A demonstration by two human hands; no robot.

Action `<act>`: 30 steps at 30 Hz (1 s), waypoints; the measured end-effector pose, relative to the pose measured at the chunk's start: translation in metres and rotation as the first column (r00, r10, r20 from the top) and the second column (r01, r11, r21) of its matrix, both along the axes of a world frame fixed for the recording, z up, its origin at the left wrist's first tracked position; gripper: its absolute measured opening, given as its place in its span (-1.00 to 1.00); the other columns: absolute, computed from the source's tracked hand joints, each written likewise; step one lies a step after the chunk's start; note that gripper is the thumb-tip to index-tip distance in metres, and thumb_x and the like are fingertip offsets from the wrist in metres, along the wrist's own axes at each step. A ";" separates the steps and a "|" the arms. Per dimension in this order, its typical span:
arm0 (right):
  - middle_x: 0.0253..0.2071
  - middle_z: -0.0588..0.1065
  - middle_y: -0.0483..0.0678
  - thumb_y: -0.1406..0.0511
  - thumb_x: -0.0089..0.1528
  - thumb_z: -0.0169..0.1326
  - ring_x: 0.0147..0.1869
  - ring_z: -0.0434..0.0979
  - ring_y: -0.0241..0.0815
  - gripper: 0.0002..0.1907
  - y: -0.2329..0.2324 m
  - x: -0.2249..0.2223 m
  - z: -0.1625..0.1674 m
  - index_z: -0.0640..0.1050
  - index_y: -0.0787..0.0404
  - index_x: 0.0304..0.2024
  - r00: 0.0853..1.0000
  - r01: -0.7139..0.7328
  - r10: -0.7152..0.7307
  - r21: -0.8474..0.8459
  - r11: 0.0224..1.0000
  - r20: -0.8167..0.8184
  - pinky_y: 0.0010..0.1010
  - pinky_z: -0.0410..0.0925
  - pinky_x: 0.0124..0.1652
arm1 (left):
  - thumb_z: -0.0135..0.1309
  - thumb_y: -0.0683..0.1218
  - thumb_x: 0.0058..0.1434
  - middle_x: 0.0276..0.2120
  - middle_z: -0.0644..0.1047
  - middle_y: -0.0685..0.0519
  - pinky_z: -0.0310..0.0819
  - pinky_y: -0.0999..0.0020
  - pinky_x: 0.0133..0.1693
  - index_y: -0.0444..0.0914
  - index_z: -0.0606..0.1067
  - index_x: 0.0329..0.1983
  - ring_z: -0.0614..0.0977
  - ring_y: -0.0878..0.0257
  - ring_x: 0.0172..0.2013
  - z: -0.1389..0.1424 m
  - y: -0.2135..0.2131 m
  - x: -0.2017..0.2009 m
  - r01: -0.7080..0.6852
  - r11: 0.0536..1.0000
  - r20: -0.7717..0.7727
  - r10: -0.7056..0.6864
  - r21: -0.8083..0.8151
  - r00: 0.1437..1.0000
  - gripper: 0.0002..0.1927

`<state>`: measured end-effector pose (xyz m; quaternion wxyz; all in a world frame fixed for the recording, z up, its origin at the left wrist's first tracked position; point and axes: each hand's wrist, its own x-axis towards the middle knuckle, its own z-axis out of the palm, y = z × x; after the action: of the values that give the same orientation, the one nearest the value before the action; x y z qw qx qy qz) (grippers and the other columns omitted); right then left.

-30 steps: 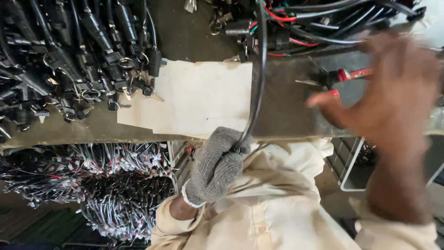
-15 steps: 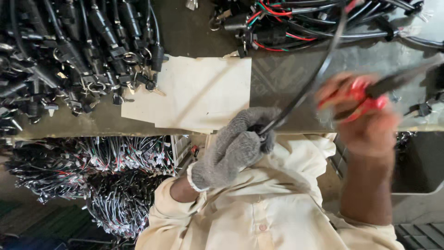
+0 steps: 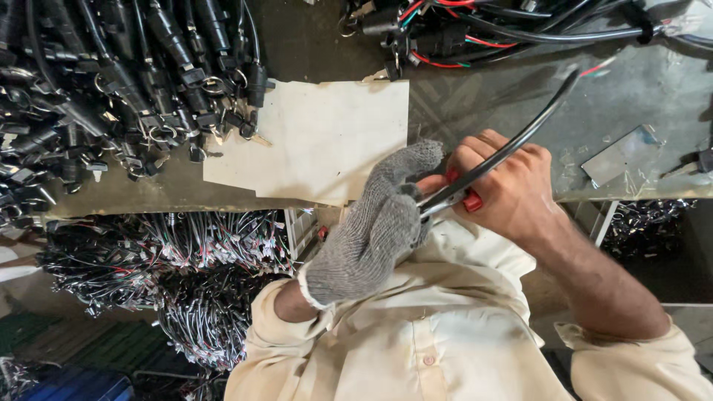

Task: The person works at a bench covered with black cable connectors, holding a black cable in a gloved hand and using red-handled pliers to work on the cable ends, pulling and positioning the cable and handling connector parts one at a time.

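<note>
The grey-knit-gloved left hand (image 3: pixel 375 230) and bare right hand (image 3: pixel 505 186), gripping red-handled metal pliers (image 3: pixel 453 196), clench a black sheathed cable (image 3: pixel 520 137) slanting up-right.

A worn grey-green surface (image 3: pixel 483 111) spans twelve o'clock; wire bundles (image 3: pixel 171 267) (densely heaped) fill shelving at eight o'clock, dimly lit.

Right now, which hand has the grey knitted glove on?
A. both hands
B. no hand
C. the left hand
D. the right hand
C. Only the left hand wears the grey knitted glove and grips the black cable, while the right hand is bare and holds a red-handled tool against that cable.
</note>
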<state>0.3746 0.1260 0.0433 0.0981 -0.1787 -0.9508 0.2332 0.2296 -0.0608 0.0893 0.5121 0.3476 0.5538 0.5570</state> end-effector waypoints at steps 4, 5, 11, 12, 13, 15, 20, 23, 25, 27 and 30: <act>-0.39 0.45 -0.15 0.08 0.12 0.41 -0.29 0.52 -0.05 -0.59 0.008 0.000 0.000 0.44 0.12 -0.43 0.989 -0.066 0.058 -0.060 0.996 -0.135 -0.19 0.34 -0.35 | 0.09 -0.17 0.32 0.02 0.52 -0.08 0.51 0.22 -0.01 -0.30 0.26 0.37 0.57 0.08 -0.07 0.001 -0.004 -0.013 0.083 0.979 -0.523 0.027 0.187 0.852 -0.44; -0.31 0.48 -0.13 0.13 0.11 0.40 -0.23 0.53 -0.03 -0.62 0.009 0.001 0.001 0.45 0.14 -0.35 0.989 -0.051 0.040 -0.077 0.996 -0.145 -0.20 0.35 -0.31 | 0.11 -0.17 0.31 0.03 0.52 -0.10 0.51 0.20 0.00 -0.30 0.26 0.37 0.57 0.05 -0.06 -0.002 -0.004 -0.013 0.067 0.976 -0.594 0.071 0.207 0.801 -0.43; -0.13 0.52 -0.06 0.37 -0.09 0.24 -0.09 0.55 0.04 -0.54 -0.010 0.002 0.000 0.44 0.18 -0.13 0.979 -0.057 0.013 -0.210 0.976 -0.204 -0.16 0.41 -0.10 | 0.22 -0.18 0.25 0.05 0.51 -0.21 0.53 0.07 0.04 -0.29 0.27 0.35 0.59 -0.14 0.00 -0.018 0.001 0.003 -0.047 0.960 -0.769 0.251 0.277 0.588 -0.37; -0.13 0.52 -0.07 0.38 -0.10 0.24 -0.10 0.55 0.03 -0.53 -0.014 0.002 -0.001 0.43 0.17 -0.13 0.982 -0.034 -0.009 -0.222 0.974 -0.190 -0.19 0.40 -0.14 | 0.24 -0.18 0.23 0.06 0.51 -0.23 0.53 0.05 0.04 -0.29 0.28 0.35 0.60 -0.17 0.01 -0.019 0.002 0.006 -0.065 0.956 -0.787 0.273 0.286 0.553 -0.36; -0.13 0.53 -0.08 0.39 -0.11 0.24 -0.10 0.56 0.02 -0.52 -0.017 0.002 -0.003 0.43 0.17 -0.14 0.983 -0.013 -0.029 -0.228 0.974 -0.181 -0.22 0.39 -0.19 | 0.26 -0.20 0.20 0.06 0.50 -0.26 0.53 0.02 0.04 -0.29 0.27 0.34 0.60 -0.20 0.00 -0.019 0.003 0.008 -0.085 0.949 -0.805 0.303 0.303 0.510 -0.34; -0.16 0.53 -0.08 0.37 -0.06 0.27 -0.14 0.55 0.00 -0.56 -0.018 0.002 -0.005 0.43 0.17 -0.15 0.982 0.000 -0.042 -0.223 0.975 -0.184 -0.22 0.39 -0.21 | 0.26 -0.18 0.29 0.06 0.54 -0.17 0.54 0.11 -0.01 -0.31 0.25 0.43 0.62 -0.12 -0.02 -0.018 0.003 0.010 -0.082 0.976 -0.732 0.206 0.202 0.650 -0.31; -0.39 0.47 -0.08 0.31 -0.01 0.36 -0.29 0.54 -0.02 -0.65 -0.023 0.003 -0.003 0.44 0.15 -0.30 0.989 0.116 -0.128 -0.148 0.982 -0.074 -0.19 0.31 -0.38 | 0.27 -0.18 0.34 0.16 0.53 -0.18 0.49 0.08 -0.05 -0.33 0.16 0.51 0.60 -0.07 -0.06 -0.015 0.005 0.013 -0.066 0.978 -0.800 0.199 0.197 0.566 -0.24; -0.41 0.46 -0.06 0.24 0.06 0.43 -0.32 0.52 -0.01 -0.61 -0.029 0.006 0.005 0.43 0.16 -0.32 0.984 0.165 -0.173 -0.134 0.977 -0.049 -0.17 0.29 -0.40 | 0.22 -0.19 0.30 0.17 0.52 -0.19 0.46 0.00 -0.08 -0.35 0.18 0.48 0.58 -0.08 -0.08 -0.015 0.003 0.016 -0.054 0.986 -0.926 0.164 0.155 0.340 -0.26; -0.38 0.48 -0.04 0.23 -0.02 0.41 -0.29 0.53 0.01 -0.58 -0.032 0.008 0.010 0.45 0.19 -0.27 0.983 0.178 -0.181 -0.147 0.973 -0.009 -0.17 0.33 -0.38 | 0.18 -0.18 0.19 0.17 0.49 -0.18 0.50 -0.01 -0.06 -0.29 0.27 0.46 0.59 -0.11 -0.04 -0.016 0.001 0.018 -0.090 0.992 -0.983 0.100 0.087 0.155 -0.27; -0.36 0.49 -0.04 0.30 -0.01 0.36 -0.27 0.54 0.02 -0.62 -0.034 0.005 0.012 0.46 0.20 -0.23 0.977 0.210 -0.214 -0.140 0.968 -0.011 -0.17 0.33 -0.36 | 0.20 -0.15 0.31 0.24 0.47 -0.16 0.49 0.06 -0.05 -0.28 0.28 0.50 0.57 -0.03 -0.05 -0.018 0.000 0.016 -0.095 0.990 -0.990 0.109 0.101 0.086 -0.31; -0.35 0.49 0.00 0.33 -0.06 0.34 -0.26 0.54 0.05 -0.58 -0.037 0.000 0.015 0.47 0.23 -0.19 0.968 0.224 -0.240 -0.177 0.959 -0.076 -0.16 0.33 -0.37 | 0.23 -0.11 0.29 0.22 0.46 -0.18 0.47 0.03 -0.09 -0.30 0.30 0.45 0.56 -0.04 -0.07 -0.020 0.004 0.010 -0.036 0.990 -0.988 0.137 0.134 0.078 -0.32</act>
<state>0.3750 0.0890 0.0586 0.1551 -0.2850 -0.8946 0.3072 0.2393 -0.0572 0.0692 -0.0450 0.6181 0.7522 0.2240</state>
